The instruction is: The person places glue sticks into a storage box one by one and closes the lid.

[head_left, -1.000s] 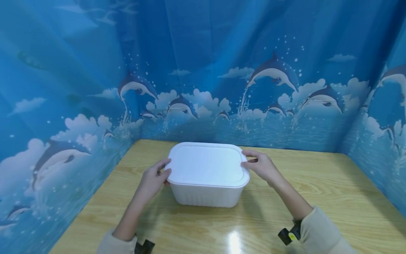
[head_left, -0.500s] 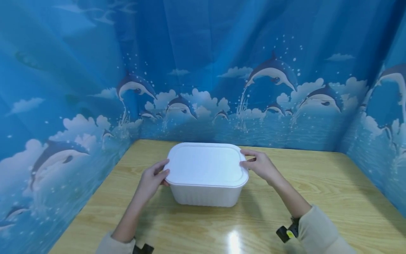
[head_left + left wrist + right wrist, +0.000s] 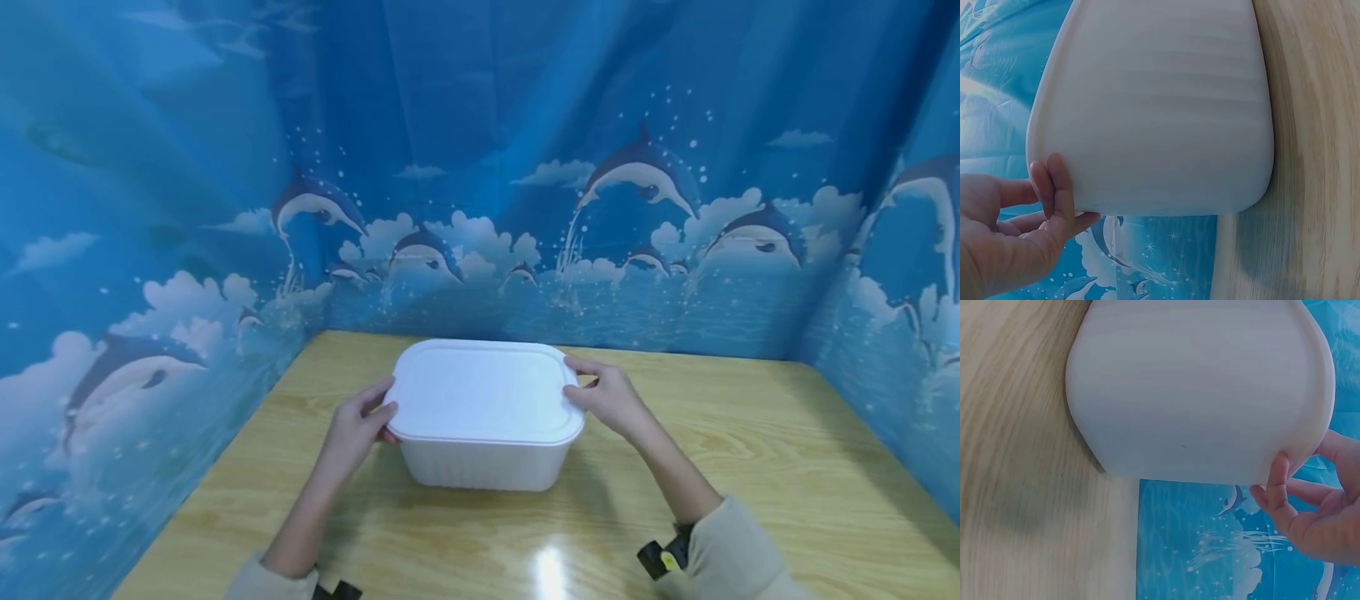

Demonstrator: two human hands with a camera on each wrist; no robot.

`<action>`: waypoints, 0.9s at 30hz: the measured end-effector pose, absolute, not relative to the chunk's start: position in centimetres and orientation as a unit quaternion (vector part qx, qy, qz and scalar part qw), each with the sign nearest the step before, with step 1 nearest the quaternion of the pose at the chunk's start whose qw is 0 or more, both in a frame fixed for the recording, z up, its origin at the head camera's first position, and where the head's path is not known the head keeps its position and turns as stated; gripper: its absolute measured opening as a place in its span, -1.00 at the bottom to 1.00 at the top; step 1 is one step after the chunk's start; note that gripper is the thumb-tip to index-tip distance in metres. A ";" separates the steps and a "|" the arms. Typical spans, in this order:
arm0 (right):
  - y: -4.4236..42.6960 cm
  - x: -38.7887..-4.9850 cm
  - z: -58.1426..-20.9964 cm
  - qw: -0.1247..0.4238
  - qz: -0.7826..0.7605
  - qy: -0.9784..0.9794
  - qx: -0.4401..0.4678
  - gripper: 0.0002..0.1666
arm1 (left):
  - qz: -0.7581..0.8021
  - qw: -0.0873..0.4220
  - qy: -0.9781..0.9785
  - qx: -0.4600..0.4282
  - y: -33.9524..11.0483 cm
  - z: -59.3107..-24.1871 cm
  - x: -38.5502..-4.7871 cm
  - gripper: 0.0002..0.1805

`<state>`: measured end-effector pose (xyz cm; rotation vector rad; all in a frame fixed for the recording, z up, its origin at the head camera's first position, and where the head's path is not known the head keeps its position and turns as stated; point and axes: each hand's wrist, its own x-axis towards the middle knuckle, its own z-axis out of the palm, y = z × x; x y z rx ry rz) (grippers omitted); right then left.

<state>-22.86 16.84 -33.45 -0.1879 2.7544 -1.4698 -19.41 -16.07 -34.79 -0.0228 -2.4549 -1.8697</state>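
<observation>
A white plastic storage box stands upright on the table, with a flat white lid over its top. My left hand grips the lid's rim at the left end, thumb on top and fingers below the edge. Its fingers touch the box wall just under the rim. At the opposite end my right hand pinches the rim in a similar way. In the right wrist view, its fingers curl against the wall beneath the edge. The inside of the box is hidden.
The light wood-grain table extends on both sides of the box. A blue curtain printed with dolphins encloses the back and both sides. Small black cameras are strapped at the wrists.
The head view has shifted slightly, moving the scene a little left in the picture. My right wrist has come slightly inward. Both hands keep their hold at the rim.
</observation>
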 end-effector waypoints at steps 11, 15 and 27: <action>16.5 -23.0 -33.9 -0.002 -0.476 0.878 -0.055 -0.40 | -0.612 0.022 -0.791 -0.003 -16.5 -34.8 -19.4 -0.52; 16.4 -23.0 -34.0 0.002 -0.473 0.879 -0.050 -0.39 | -0.610 0.024 -0.792 -0.005 -16.6 -34.9 -19.3 -0.51; 17.8 -22.8 -33.6 0.036 -0.482 0.872 -0.079 -0.33 | -0.559 0.022 -0.828 -0.038 -17.3 -35.3 -19.7 -0.51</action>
